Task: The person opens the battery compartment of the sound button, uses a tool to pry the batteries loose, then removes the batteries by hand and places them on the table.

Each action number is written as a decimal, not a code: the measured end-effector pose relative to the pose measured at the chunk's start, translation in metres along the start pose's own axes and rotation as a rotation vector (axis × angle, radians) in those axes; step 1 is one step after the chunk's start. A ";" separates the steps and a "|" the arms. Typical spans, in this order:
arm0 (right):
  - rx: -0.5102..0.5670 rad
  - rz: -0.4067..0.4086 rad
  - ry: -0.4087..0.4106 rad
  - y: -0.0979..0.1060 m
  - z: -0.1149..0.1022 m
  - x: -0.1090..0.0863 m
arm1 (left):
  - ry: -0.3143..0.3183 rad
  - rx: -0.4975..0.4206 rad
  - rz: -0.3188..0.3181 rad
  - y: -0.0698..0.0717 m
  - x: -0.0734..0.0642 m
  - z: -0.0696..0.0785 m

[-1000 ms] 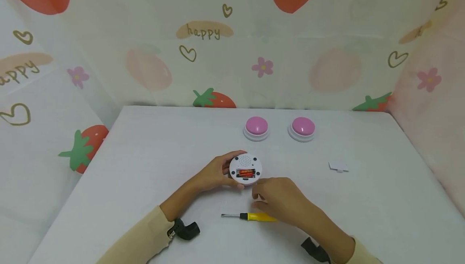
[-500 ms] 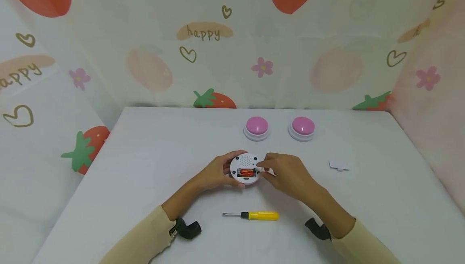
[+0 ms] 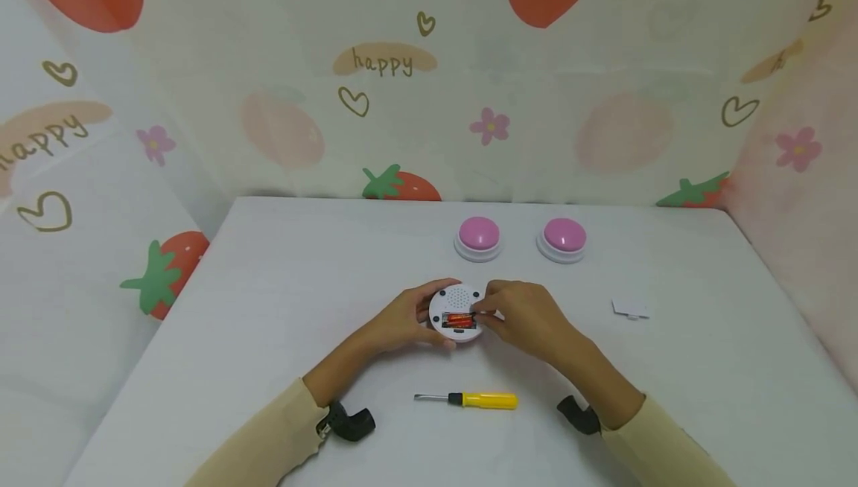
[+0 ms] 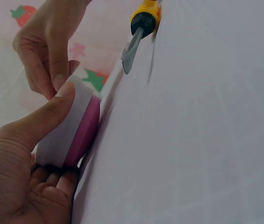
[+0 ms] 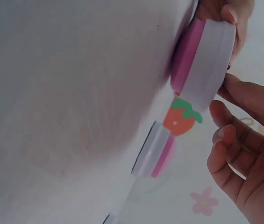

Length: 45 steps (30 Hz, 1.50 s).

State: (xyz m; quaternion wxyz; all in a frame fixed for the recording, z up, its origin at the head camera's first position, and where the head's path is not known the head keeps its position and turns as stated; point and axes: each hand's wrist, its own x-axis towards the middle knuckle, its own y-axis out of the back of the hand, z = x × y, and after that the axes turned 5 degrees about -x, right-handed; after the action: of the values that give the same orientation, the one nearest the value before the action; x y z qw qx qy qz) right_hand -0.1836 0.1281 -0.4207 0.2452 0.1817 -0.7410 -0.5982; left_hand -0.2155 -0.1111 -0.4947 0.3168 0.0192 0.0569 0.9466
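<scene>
In the head view, my left hand (image 3: 402, 322) grips a round push-button device (image 3: 458, 299) by its left side, white underside facing up. Its pink dome points down toward the table in the left wrist view. The uncovered compartment in that underside holds red batteries (image 3: 459, 321). My right hand (image 3: 528, 316) has thumb and index fingertips at the compartment's right end, hiding that end; I cannot tell whether they pinch a battery. The right wrist view shows its other fingers loosely bent beside the white base (image 5: 211, 60). A yellow-handled screwdriver (image 3: 491, 400) lies in front of both hands.
Two more pink-topped push buttons, one left (image 3: 479, 235) and one right (image 3: 564, 237), stand dome up toward the table's back. A small white battery cover (image 3: 631, 310) lies to the right. Patterned cloth (image 3: 288, 129) hangs behind the white table (image 3: 302, 249).
My right hand has moved up from near the screwdriver to the device's right side, its fingertips now over the battery compartment's end. The left hand keeps its hold.
</scene>
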 end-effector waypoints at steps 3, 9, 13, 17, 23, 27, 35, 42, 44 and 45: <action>0.002 0.009 0.003 -0.001 0.000 0.000 | 0.005 0.007 0.002 -0.001 0.000 0.000; 0.016 0.030 0.023 -0.001 -0.002 -0.001 | 0.003 0.007 0.005 -0.002 0.000 0.000; 0.019 0.026 0.024 0.000 -0.004 -0.001 | -0.001 0.001 0.005 -0.002 0.000 -0.001; 0.004 0.001 -0.007 -0.002 -0.007 0.001 | 0.004 -0.003 0.003 -0.002 0.001 -0.001; -0.042 -0.034 -0.051 -0.004 -0.009 0.002 | 0.006 -0.007 0.008 -0.002 0.001 -0.001; -0.069 -0.040 -0.060 -0.003 -0.008 0.001 | 0.003 -0.001 0.009 -0.002 0.001 0.000; -0.075 -0.025 -0.102 0.009 0.002 -0.003 | 0.004 0.017 0.014 -0.001 0.001 -0.001; -0.059 0.021 -0.130 0.021 0.023 -0.014 | 0.007 0.010 0.016 -0.001 0.001 -0.001; -0.041 0.028 -0.153 0.025 0.031 -0.017 | 0.009 0.015 0.017 0.000 0.001 -0.002; -0.029 0.031 -0.166 0.027 0.034 -0.018 | 0.009 0.018 0.018 0.000 0.001 -0.001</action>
State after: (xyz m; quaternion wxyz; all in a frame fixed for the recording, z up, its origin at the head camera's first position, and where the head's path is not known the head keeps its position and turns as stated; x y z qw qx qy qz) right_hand -0.1879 0.1718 -0.4029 0.1948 0.1167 -0.7526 -0.6181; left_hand -0.2160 -0.1105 -0.4962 0.3079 0.0181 0.0666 0.9489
